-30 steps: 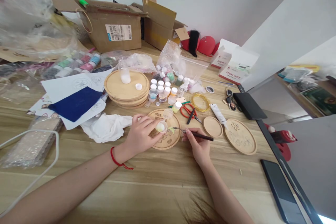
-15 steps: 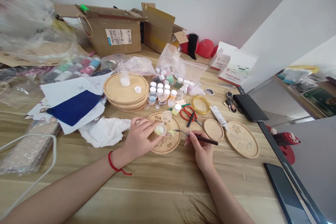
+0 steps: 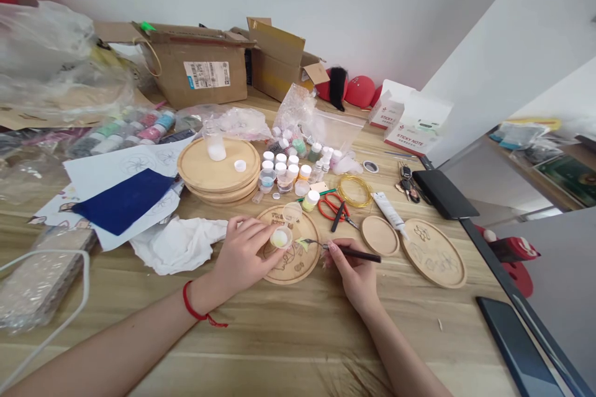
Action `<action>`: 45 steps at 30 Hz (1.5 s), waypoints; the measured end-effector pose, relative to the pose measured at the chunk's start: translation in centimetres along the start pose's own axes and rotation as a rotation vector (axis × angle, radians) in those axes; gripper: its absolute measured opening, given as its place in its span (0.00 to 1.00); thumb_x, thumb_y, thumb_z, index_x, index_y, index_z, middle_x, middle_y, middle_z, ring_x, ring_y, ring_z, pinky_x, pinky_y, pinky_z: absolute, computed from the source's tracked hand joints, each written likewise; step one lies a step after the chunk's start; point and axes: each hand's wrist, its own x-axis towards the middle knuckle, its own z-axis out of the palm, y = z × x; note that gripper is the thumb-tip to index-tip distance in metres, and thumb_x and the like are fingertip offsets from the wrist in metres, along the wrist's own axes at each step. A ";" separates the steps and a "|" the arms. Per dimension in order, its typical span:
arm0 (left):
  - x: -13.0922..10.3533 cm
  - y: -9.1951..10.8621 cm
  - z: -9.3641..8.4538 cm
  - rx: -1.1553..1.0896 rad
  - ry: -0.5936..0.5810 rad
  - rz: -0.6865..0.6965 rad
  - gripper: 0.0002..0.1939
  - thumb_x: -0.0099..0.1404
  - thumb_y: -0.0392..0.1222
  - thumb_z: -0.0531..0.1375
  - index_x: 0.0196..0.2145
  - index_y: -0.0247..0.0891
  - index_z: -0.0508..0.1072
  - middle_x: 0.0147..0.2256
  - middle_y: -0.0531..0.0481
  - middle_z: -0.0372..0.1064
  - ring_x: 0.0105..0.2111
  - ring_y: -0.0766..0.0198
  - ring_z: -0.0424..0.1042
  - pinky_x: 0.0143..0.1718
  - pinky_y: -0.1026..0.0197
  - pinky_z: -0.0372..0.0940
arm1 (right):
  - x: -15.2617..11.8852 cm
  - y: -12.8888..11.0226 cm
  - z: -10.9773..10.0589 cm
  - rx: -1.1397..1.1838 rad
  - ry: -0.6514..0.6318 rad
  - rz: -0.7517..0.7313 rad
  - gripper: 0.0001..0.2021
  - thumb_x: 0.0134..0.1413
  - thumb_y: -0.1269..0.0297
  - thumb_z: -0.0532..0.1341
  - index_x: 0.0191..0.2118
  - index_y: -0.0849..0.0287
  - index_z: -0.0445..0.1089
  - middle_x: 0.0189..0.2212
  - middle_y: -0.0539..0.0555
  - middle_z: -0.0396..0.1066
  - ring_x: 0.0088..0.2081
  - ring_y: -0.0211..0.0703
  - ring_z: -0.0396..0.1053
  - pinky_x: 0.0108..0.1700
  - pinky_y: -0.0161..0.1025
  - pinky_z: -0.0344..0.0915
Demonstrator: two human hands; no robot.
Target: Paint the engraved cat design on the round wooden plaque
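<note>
My left hand (image 3: 244, 254) holds a small clear cup (image 3: 281, 237) with pale yellow and white contents, over the left part of a round wooden plate (image 3: 298, 272). Dark line drawings mark this plate. In my right hand (image 3: 356, 273) is a thin tool (image 3: 356, 254) with a dark handle and a metal tip. That tip lies at a yellow-green patch (image 3: 302, 243) on the plate, just right of the cup. A clear lid (image 3: 292, 211) rests near the plate's upper edge, and a jar of yellow material (image 3: 311, 200) stands beyond it.
Stacked wooden plates (image 3: 218, 164) and several white-capped jars (image 3: 280, 169) stand behind my hands. Scissors (image 3: 333, 203), gold wire (image 3: 354, 191), a white tube (image 3: 388, 211) and two more plates lie right. Crumpled white tissue (image 3: 177, 242) is left; a phone (image 3: 516, 347) lies front right.
The camera view has shifted slightly, so most things appear a little lower. Both hands keep their hold on the cup and the tool, with the tip still at the yellow-green patch.
</note>
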 end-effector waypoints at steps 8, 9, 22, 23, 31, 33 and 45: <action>0.0 0.0 0.0 0.002 0.002 0.005 0.11 0.61 0.43 0.65 0.41 0.38 0.73 0.35 0.49 0.78 0.35 0.58 0.74 0.44 0.51 0.59 | 0.0 0.0 0.0 0.002 0.017 0.009 0.12 0.53 0.54 0.67 0.33 0.57 0.73 0.22 0.50 0.73 0.22 0.38 0.67 0.26 0.37 0.66; 0.0 0.0 0.0 0.001 0.001 0.003 0.11 0.61 0.43 0.65 0.41 0.38 0.73 0.35 0.49 0.78 0.35 0.58 0.74 0.44 0.51 0.59 | 0.0 0.0 0.0 0.004 0.022 0.011 0.12 0.53 0.53 0.67 0.33 0.57 0.72 0.22 0.50 0.73 0.22 0.39 0.67 0.26 0.37 0.66; -0.1 -0.1 0.0 -0.002 -0.011 -0.013 0.11 0.62 0.44 0.65 0.41 0.38 0.73 0.35 0.49 0.78 0.35 0.58 0.74 0.43 0.51 0.59 | -0.4 -0.3 -0.2 0.027 0.055 0.047 0.14 0.51 0.52 0.67 0.32 0.58 0.71 0.20 0.50 0.72 0.22 0.39 0.67 0.27 0.37 0.66; -0.1 -0.1 0.0 -0.002 -0.013 -0.012 0.11 0.62 0.44 0.65 0.41 0.38 0.73 0.35 0.49 0.78 0.35 0.58 0.73 0.43 0.51 0.59 | -0.4 -0.2 -0.2 0.031 0.055 0.051 0.14 0.51 0.52 0.67 0.32 0.58 0.71 0.21 0.50 0.72 0.22 0.39 0.67 0.27 0.36 0.66; -0.1 -0.1 0.0 0.002 0.001 -0.006 0.11 0.62 0.44 0.65 0.41 0.38 0.73 0.34 0.50 0.77 0.35 0.58 0.73 0.44 0.51 0.59 | -0.5 -0.1 -0.4 0.019 0.057 0.048 0.14 0.52 0.51 0.67 0.32 0.58 0.70 0.20 0.50 0.71 0.22 0.38 0.66 0.27 0.36 0.65; -0.1 -0.1 0.0 0.002 -0.006 -0.010 0.11 0.62 0.44 0.64 0.41 0.38 0.73 0.34 0.50 0.77 0.35 0.58 0.73 0.44 0.51 0.59 | -0.5 -0.3 -0.3 0.003 0.065 0.036 0.14 0.52 0.51 0.67 0.32 0.58 0.70 0.20 0.50 0.71 0.22 0.39 0.66 0.27 0.36 0.66; 0.1 0.1 0.0 0.002 0.001 -0.007 0.09 0.62 0.44 0.64 0.40 0.38 0.74 0.34 0.50 0.78 0.35 0.58 0.74 0.43 0.51 0.59 | -0.5 -0.3 -0.3 -0.025 0.035 0.006 0.14 0.54 0.51 0.66 0.32 0.57 0.71 0.22 0.50 0.71 0.23 0.40 0.67 0.29 0.38 0.66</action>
